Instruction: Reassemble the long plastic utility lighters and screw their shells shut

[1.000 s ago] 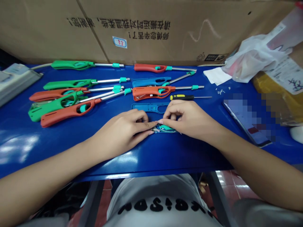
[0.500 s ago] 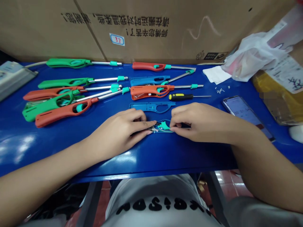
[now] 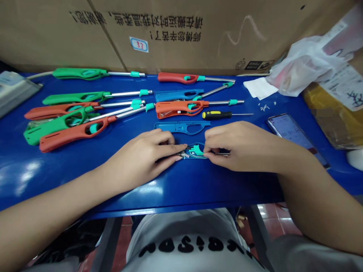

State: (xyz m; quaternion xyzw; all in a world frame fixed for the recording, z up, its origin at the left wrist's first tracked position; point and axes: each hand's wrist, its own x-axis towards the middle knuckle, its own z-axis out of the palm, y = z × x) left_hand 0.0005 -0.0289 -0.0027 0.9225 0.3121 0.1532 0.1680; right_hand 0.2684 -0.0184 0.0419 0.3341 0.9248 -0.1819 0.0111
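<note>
An opened blue lighter half (image 3: pixel 194 152) with a teal trigger and small inner parts lies on the blue table (image 3: pixel 187 185) between my hands. My left hand (image 3: pixel 144 156) rests on its left end, fingers closed over it with the fingertips pinching near the inner parts. My right hand (image 3: pixel 241 145) pinches its right end, where a thin metal tube shows. Just behind lies the separate blue shell cover (image 3: pixel 181 127).
Several green, orange and blue long-nosed lighters (image 3: pixel 76 130) lie at the back left and centre. A yellow-black screwdriver (image 3: pixel 218 115) lies behind my right hand. A phone (image 3: pixel 295 134), a white plastic bag (image 3: pixel 306 68) and small screws (image 3: pixel 265 107) are on the right. Cardboard boxes (image 3: pixel 181 34) form the back wall.
My right hand slid a little to the right along the lighter half, uncovering the teal trigger. My left hand stayed put.
</note>
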